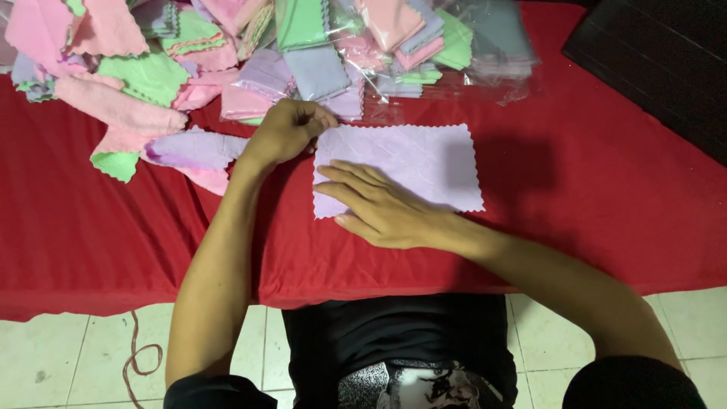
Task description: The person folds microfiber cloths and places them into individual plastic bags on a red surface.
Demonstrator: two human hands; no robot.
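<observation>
On the surface: a red cloth point(606, 197) covers it, and one lilac cloth with pinked edges point(424, 163) lies flat near its middle, straight ahead of the person.
Lilac cloth position: long side runs left to right; near-left part sits under the right hand; faint creases show across its face.
Left hand point(284, 132): fingers closed in a pinch at the cloth's far-left corner, holding that corner down against the surface.
Right hand point(379, 208): fingers extended and nearly flat, palm down, resting on the near-left area of the cloth; it grips nothing.
Loose pile point(144, 72): pink, green and lilac cloths heaped at the far left, just beside the left hand; one lilac piece point(193, 148) touches the left wrist area.
Bagged stack point(424, 45): folded cloths in clear wrappers along the far edge, just beyond the flat cloth.
Dark panel point(651, 60): far right corner, well apart from both hands.
Technique, judged: keep the pinched corner anchored while the flat hand presses outward along the cloth, so creases leave toward the free edges.
Caution, judged: a sliding palm may drag the red cloth underneath; light, even pressure suits the thin fabric.
</observation>
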